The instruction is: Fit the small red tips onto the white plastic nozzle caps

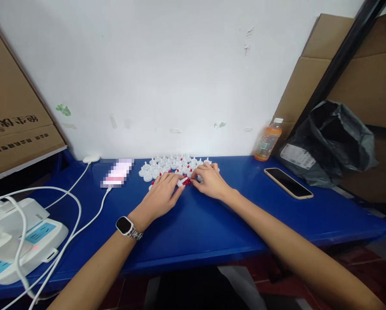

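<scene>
The smooth, glossy blue tabletop [196,237] lay nearest. Over it, the left hand [162,193] pinched a small white plastic cap with a pointed nozzle [182,183]; the right hand [209,181] curled just beside it, its exact grip impossible to tell. The cap seemed light, stiff and slightly slick, best held by its wide base. Small red plastic tips [188,182] lay between the hands; beyond clustered similar white round-based caps [173,165], near the scuffed white wall [180,77].

White-cased black-faced watch [124,225], silver link band [137,235], bare forearms [277,232]
</scene>
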`<move>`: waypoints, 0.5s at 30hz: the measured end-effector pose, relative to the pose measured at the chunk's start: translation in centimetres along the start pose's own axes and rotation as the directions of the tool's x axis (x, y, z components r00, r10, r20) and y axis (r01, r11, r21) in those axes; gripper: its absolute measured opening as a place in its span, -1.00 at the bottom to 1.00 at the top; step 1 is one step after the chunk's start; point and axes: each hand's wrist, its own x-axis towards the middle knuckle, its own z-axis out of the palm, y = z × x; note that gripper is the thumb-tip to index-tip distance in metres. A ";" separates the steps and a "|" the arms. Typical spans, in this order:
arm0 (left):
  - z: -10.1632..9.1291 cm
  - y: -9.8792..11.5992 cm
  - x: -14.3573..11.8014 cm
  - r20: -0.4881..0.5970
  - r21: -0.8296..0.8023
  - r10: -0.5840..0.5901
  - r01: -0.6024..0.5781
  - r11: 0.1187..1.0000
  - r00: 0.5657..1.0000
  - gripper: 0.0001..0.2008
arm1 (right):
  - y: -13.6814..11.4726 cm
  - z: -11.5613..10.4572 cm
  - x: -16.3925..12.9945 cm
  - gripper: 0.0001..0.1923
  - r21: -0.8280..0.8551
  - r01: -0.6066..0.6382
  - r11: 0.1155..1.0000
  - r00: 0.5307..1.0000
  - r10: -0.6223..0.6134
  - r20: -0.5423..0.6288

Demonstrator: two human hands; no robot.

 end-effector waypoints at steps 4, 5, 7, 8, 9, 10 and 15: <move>-0.3 0.0 -0.1 -0.018 -0.001 -0.042 0.042 0.999 0.999 -0.62 | -0.4 0.0 0.3 -0.84 0.478 -0.112 0.871 0.985 0.163 -0.066; -0.4 0.1 0.0 -0.018 -0.005 -0.050 0.050 0.999 0.999 -0.61 | -0.5 0.1 0.3 -0.80 0.565 -0.120 0.816 0.982 0.181 -0.053; -0.5 0.2 0.0 -0.018 -0.016 -0.058 0.058 0.998 0.998 -0.59 | -0.8 0.3 0.5 -0.74 0.698 -0.118 0.707 0.982 0.187 -0.023; -0.6 0.2 0.0 -0.022 -0.023 -0.058 0.058 0.998 0.998 -0.59 | -0.8 0.4 0.5 -0.71 0.754 -0.117 0.646 0.982 0.188 -0.008; -0.6 0.2 0.0 -0.029 -0.031 -0.057 0.056 0.998 0.998 -0.58 | -0.9 0.6 0.6 -0.69 0.803 -0.120 0.583 0.981 0.192 0.007; -0.6 0.3 0.0 -0.037 -0.039 -0.054 0.053 0.998 0.998 -0.57 | -0.9 0.6 0.6 -0.67 0.842 -0.127 0.525 0.979 0.201 0.023; -0.7 0.5 -0.1 -0.046 -0.067 -0.026 0.023 0.998 0.999 -0.56 | -0.8 0.3 0.8 -0.63 0.895 -0.169 0.412 0.971 0.225 0.080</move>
